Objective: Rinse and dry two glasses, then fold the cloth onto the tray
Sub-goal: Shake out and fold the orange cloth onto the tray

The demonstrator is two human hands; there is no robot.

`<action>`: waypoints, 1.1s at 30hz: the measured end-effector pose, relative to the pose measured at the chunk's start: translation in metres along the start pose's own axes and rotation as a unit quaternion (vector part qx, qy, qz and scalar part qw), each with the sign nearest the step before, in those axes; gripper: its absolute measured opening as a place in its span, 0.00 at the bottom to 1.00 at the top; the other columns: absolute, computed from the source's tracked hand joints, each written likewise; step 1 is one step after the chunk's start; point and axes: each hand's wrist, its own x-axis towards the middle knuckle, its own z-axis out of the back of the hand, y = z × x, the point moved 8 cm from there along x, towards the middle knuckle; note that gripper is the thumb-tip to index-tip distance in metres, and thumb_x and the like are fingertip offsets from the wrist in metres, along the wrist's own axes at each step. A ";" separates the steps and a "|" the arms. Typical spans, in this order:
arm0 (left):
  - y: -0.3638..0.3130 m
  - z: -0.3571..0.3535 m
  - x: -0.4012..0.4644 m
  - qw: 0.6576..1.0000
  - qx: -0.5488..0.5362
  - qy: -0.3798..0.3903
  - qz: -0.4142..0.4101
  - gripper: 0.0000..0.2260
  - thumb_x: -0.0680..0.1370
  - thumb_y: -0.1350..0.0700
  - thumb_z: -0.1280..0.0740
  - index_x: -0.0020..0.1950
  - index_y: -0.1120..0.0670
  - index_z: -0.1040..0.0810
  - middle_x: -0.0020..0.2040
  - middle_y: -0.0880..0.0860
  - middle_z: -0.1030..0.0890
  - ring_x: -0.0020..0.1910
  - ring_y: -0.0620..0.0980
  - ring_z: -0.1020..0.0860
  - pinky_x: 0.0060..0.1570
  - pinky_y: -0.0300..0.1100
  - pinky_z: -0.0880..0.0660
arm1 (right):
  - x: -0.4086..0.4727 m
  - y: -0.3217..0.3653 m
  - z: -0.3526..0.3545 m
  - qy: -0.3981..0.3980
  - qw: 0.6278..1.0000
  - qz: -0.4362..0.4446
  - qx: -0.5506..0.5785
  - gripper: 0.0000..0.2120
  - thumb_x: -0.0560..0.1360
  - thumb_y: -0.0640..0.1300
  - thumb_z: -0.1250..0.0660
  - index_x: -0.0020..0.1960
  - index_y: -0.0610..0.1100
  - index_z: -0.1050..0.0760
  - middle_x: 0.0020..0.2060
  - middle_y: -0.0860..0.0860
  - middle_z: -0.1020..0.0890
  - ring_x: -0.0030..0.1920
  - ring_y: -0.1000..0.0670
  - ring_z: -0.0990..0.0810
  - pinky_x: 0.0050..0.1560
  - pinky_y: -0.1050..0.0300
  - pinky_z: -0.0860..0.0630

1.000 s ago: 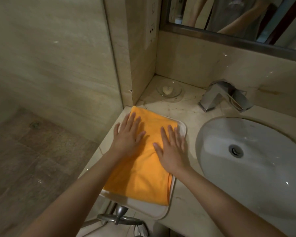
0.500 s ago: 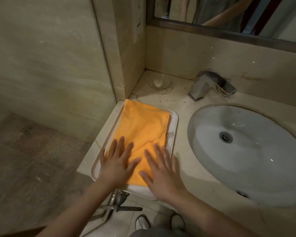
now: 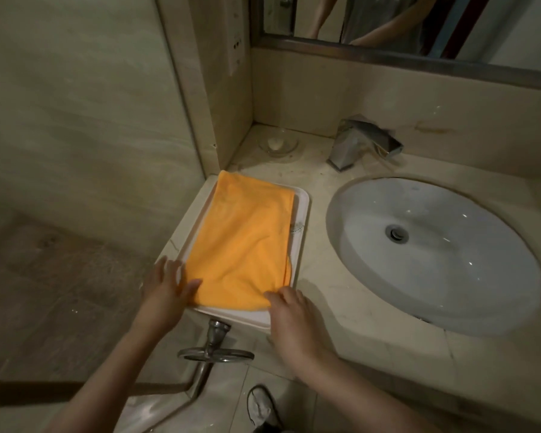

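**Cloth folded on the tray, near corners being handled**

Cloth, orange and folded into a long rectangle, is laid lengthwise on the white tray, which is set on the counter at the 9 o'clock side of the sink. The far end of the cloth is seen lapping over the tray's rim at 11 o'clock; the rest is kept inside the rim, with a bare strip of tray left along the 3 o'clock edge.

The near left corner of the cloth is met by the left hand: the fingers are spread and fairly straight over the tray's edge, the thumb laid on the fabric, nothing pinched. The near right corner is worked by the right hand, fingers bent down onto the hem; whether the fabric is pinched or only pressed cannot be told. Both hands are placed at the near end, at 6 o'clock, presumably so that the fold is squared and flattened against the tray.

No glasses can be seen, so rinsing and drying are judged finished, and the task is judged nearly done. A final tuck at the overhanging far end may be called for.

Further out, a tap is fixed at 12 o'clock of the sink, and a clear dish is parked in the corner at 12 o'clock of the tray.
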 end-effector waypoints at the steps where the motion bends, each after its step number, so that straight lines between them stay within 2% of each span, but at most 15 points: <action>1: 0.004 0.001 0.000 1.000 -0.021 0.004 0.015 0.22 0.76 0.53 0.32 0.66 0.64 0.29 0.69 0.66 0.33 0.67 0.63 0.33 0.64 0.51 0.37 | 0.001 0.000 -0.001 -0.024 1.000 0.012 0.008 0.25 0.52 0.33 0.22 0.48 0.46 0.19 0.40 0.50 0.20 0.38 0.49 0.20 0.34 0.62 0.25; 2: 0.007 0.001 0.001 0.999 -0.035 0.008 0.020 0.20 0.76 0.55 0.32 0.64 0.66 0.27 0.65 0.66 0.29 0.63 0.64 0.30 0.61 0.50 0.34 | 0.002 0.005 0.000 -0.042 0.999 0.030 0.013 0.23 0.50 0.33 0.21 0.43 0.46 0.18 0.35 0.50 0.21 0.33 0.49 0.20 0.31 0.63 0.26; 4: 0.008 0.002 0.003 0.998 -0.052 0.013 0.028 0.17 0.77 0.58 0.33 0.59 0.69 0.26 0.57 0.67 0.25 0.57 0.65 0.26 0.55 0.49 0.32 | 0.003 0.014 -0.001 -0.053 0.997 0.055 0.016 0.16 0.54 0.36 0.21 0.41 0.46 0.17 0.32 0.52 0.20 0.32 0.49 0.21 0.31 0.64 0.26; 6: 0.008 0.003 0.001 0.997 -0.067 0.007 0.039 0.15 0.77 0.59 0.33 0.59 0.69 0.25 0.55 0.67 0.24 0.56 0.64 0.25 0.53 0.49 0.31 | -0.001 0.012 -0.003 -0.049 0.997 0.063 -0.014 0.07 0.64 0.49 0.29 0.41 0.50 0.17 0.32 0.56 0.20 0.34 0.51 0.21 0.36 0.63 0.25; 8: 0.007 0.005 -0.004 0.996 -0.081 -0.010 0.041 0.17 0.78 0.58 0.34 0.62 0.67 0.26 0.59 0.66 0.24 0.59 0.63 0.26 0.55 0.48 0.31 | -0.012 0.002 -0.008 -0.026 0.998 0.051 -0.020 0.18 0.67 0.59 0.40 0.47 0.52 0.18 0.37 0.57 0.19 0.39 0.51 0.20 0.41 0.57 0.23; 9: 0.007 0.006 -0.007 0.995 -0.087 -0.016 0.047 0.17 0.78 0.58 0.34 0.63 0.66 0.27 0.61 0.65 0.24 0.60 0.63 0.26 0.56 0.48 0.31 | -0.018 -0.002 -0.009 -0.026 0.998 0.046 -0.019 0.19 0.66 0.60 0.38 0.50 0.52 0.19 0.40 0.57 0.18 0.41 0.51 0.20 0.42 0.55 0.22; 12: 0.010 0.008 -0.014 0.993 -0.104 -0.017 0.055 0.19 0.78 0.57 0.34 0.66 0.65 0.28 0.64 0.65 0.26 0.63 0.62 0.27 0.60 0.48 0.31 | -0.029 -0.010 -0.013 -0.033 0.998 0.044 -0.023 0.23 0.58 0.52 0.21 0.52 0.51 0.19 0.42 0.55 0.18 0.44 0.51 0.22 0.41 0.58 0.22; 14: 0.012 0.008 -0.016 0.990 -0.122 -0.005 0.066 0.19 0.78 0.58 0.34 0.66 0.64 0.28 0.64 0.64 0.26 0.63 0.61 0.27 0.60 0.48 0.31 | -0.031 -0.013 -0.012 -0.044 0.999 0.016 -0.008 0.21 0.55 0.47 0.18 0.46 0.50 0.17 0.39 0.55 0.18 0.40 0.50 0.20 0.38 0.60 0.23; 16: 0.014 0.009 -0.015 0.986 -0.143 0.004 0.088 0.16 0.78 0.60 0.35 0.64 0.64 0.27 0.62 0.64 0.25 0.61 0.61 0.26 0.56 0.47 0.30 | -0.029 -0.012 -0.010 -0.056 0.998 0.003 -0.004 0.17 0.56 0.45 0.19 0.44 0.48 0.16 0.38 0.53 0.17 0.40 0.48 0.19 0.37 0.58 0.23; 20: 0.018 0.009 -0.014 0.969 -0.209 0.005 0.128 0.11 0.79 0.63 0.37 0.61 0.64 0.27 0.57 0.62 0.24 0.53 0.58 0.26 0.47 0.42 0.33 | -0.027 -0.009 -0.013 -0.037 0.999 -0.009 0.014 0.12 0.73 0.40 0.32 0.55 0.40 0.20 0.52 0.45 0.19 0.55 0.42 0.24 0.53 0.50 0.27; 22: 0.022 0.006 -0.015 0.962 -0.240 0.004 0.133 0.11 0.79 0.64 0.38 0.60 0.63 0.27 0.54 0.60 0.25 0.49 0.54 0.27 0.46 0.42 0.33 | -0.028 -0.009 -0.013 -0.042 0.999 -0.017 0.011 0.10 0.69 0.39 0.29 0.51 0.40 0.19 0.47 0.45 0.18 0.50 0.42 0.21 0.48 0.52 0.24; 24: 0.026 0.005 -0.015 0.958 -0.258 0.009 0.128 0.10 0.79 0.64 0.37 0.59 0.62 0.27 0.51 0.57 0.27 0.49 0.55 0.27 0.46 0.43 0.33 | -0.029 -0.012 -0.016 -0.043 0.998 -0.037 0.020 0.11 0.61 0.38 0.23 0.43 0.41 0.17 0.39 0.47 0.17 0.41 0.44 0.18 0.39 0.56 0.22; 28: 0.028 0.003 -0.012 0.949 -0.296 0.015 0.112 0.05 0.79 0.65 0.39 0.54 0.59 0.27 0.49 0.57 0.27 0.47 0.53 0.29 0.46 0.41 0.34 | -0.028 -0.007 -0.016 -0.047 0.998 -0.028 0.014 0.10 0.69 0.36 0.29 0.50 0.37 0.19 0.47 0.43 0.18 0.50 0.42 0.21 0.49 0.51 0.24; 31: 0.026 0.002 -0.014 0.945 -0.310 0.010 0.100 0.06 0.79 0.65 0.39 0.54 0.58 0.28 0.50 0.57 0.27 0.48 0.52 0.29 0.48 0.41 0.34 | -0.031 -0.007 -0.014 -0.051 0.998 -0.044 0.003 0.13 0.59 0.36 0.21 0.42 0.41 0.17 0.39 0.48 0.17 0.40 0.46 0.18 0.39 0.56 0.21; 33: 0.031 -0.001 -0.014 0.946 -0.308 0.009 0.099 0.07 0.79 0.64 0.39 0.56 0.60 0.27 0.50 0.57 0.26 0.49 0.52 0.28 0.48 0.41 0.34 | -0.034 -0.005 -0.013 -0.071 0.996 -0.049 0.003 0.16 0.54 0.38 0.18 0.40 0.44 0.17 0.38 0.50 0.17 0.38 0.48 0.18 0.35 0.57 0.21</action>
